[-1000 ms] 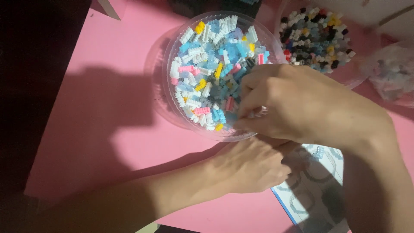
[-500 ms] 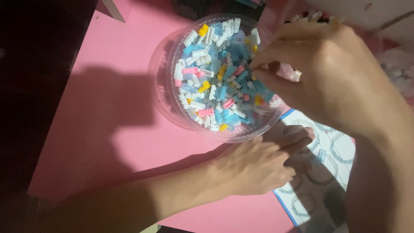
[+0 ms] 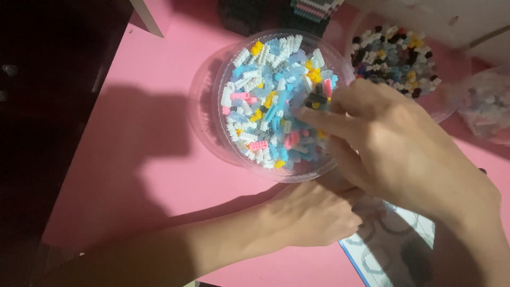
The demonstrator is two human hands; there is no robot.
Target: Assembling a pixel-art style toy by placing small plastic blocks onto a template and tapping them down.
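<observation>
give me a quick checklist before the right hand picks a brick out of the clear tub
1. Right hand over the clear tub: ok, fingertips reach into the small bricks.
2. Brick already pinched: cannot tell, the fingertips blur into the pile.
3. Left hand out of the way: ok, it rests on the pink table below the tub.
4. Tub upright: ok.
5. Printed sheet readable: not ok, mostly shadowed and covered by the right arm.

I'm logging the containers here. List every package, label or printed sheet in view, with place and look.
Clear round tub: centre, full of pastel bricks.
Second clear tub: upper right, dark mixed bricks.
Clear plastic bag: far right, pale pieces.
Printed sheet: lower right beneath the right hand, white with a blue edge.
</observation>
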